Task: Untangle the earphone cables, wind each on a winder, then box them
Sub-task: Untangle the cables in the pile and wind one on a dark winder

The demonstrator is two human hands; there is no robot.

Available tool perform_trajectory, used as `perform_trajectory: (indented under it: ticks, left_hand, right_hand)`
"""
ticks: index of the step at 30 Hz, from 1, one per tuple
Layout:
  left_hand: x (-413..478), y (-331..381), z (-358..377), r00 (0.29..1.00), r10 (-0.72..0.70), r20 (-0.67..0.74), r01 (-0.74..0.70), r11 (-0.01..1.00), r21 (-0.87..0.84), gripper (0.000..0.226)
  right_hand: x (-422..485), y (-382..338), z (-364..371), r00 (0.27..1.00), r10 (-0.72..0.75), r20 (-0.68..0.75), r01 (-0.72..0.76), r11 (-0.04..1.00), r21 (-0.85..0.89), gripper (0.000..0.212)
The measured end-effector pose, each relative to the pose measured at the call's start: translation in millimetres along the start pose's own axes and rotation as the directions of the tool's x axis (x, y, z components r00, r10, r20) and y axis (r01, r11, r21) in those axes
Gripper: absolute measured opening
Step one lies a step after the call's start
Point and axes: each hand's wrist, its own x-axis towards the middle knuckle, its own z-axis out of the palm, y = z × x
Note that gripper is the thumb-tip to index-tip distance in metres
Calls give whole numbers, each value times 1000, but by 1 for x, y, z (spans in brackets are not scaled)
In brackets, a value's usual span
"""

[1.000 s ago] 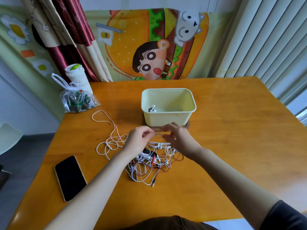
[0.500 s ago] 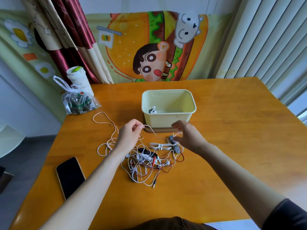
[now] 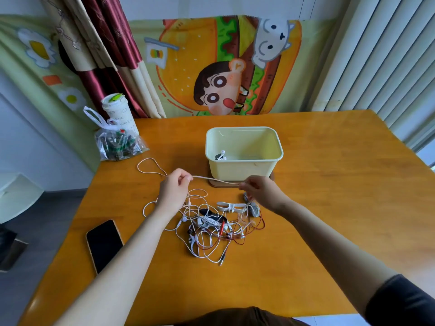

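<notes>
Inside box (image 3: 244, 171), by its left wall: small white earphone piece (image 3: 220, 156), lower part hidden behind box's front wall, too small to ID further. Under box: brown board (image 3: 217, 184), mostly covered, only front-left edge showing. Just in front of box: white cable (image 3: 215, 180), stretch inside left hand (image 3: 173, 192) hidden. Further in front: cable tangle (image 3: 211, 229), strands overlapping, can't tell which plug goes w/ which. Front-right of box: grey item (image 3: 255, 210), partly hidden by right hand (image 3: 261, 191). Far left of box: bag (image 3: 117, 147), contents unclear; cup (image 3: 116, 109), base hidden behind it.

No legible text — scrawl on the cup (image 3: 118, 114) too small
</notes>
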Motion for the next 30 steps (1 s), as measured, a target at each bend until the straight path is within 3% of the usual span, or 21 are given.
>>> perform_trajectory:
  ticks: [7, 10, 13, 16, 18, 23, 30]
  left_hand:
    - [-15, -49, 16, 976, -160, 150, 126, 969, 211, 13]
    - [-18, -36, 21, 973, -99, 209, 38, 960, 278, 26]
    - [-27, 9, 28, 946, 46, 322, -64, 997, 44, 33]
    - [-34, 42, 39, 870, 66, 488, 63, 968, -244, 29]
    - [-34, 46, 41, 849, 66, 525, 75, 967, -243, 27]
    - [-24, 33, 31, 916, 75, 394, -35, 994, -108, 17]
    - [-12, 5, 18, 975, -30, 220, 25, 999, 26, 16]
  right_hand:
    - [-3, 14, -12, 998, -33, -46, 24, 982, -187, 16]
    - [-6, 5, -7, 994, -97, -51, 84, 972, -218, 17]
    - [-7, -5, 5, 981, -189, -40, 176, 958, -228, 18]
    - [-6, -10, 14, 954, -301, -7, 289, 923, -253, 15]
    - [-6, -9, 15, 947, -322, 7, 313, 913, -261, 10]
    - [-11, 1, 4, 977, -195, 85, 209, 954, -213, 9]
    - [-12, 11, -4, 993, -103, 58, 110, 986, -126, 16]
